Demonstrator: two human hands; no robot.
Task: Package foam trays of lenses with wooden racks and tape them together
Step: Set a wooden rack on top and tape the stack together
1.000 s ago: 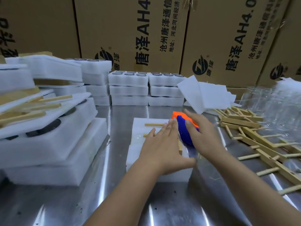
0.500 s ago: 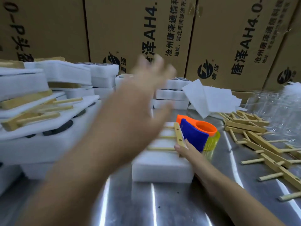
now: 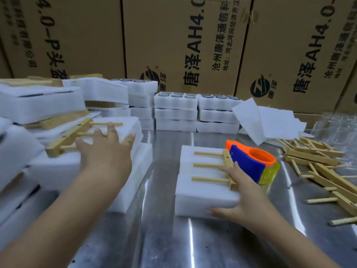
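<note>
The right hand (image 3: 247, 194) grips the near right corner of a white foam stack (image 3: 201, 192) in the middle of the steel tabletop (image 3: 160, 233), thumb on its front face and fingers (image 3: 229, 170) laid across the top. A wooden rack (image 3: 228, 165) lies on that stack, with a blue and orange tape dispenser (image 3: 249, 163) just beside it. The left hand (image 3: 105, 149), fingers spread, reaches over a leaning foam pile (image 3: 58, 171) topped by another rack (image 3: 67, 137); I cannot tell whether it touches. Loose racks (image 3: 318, 167) lie to the right.
</note>
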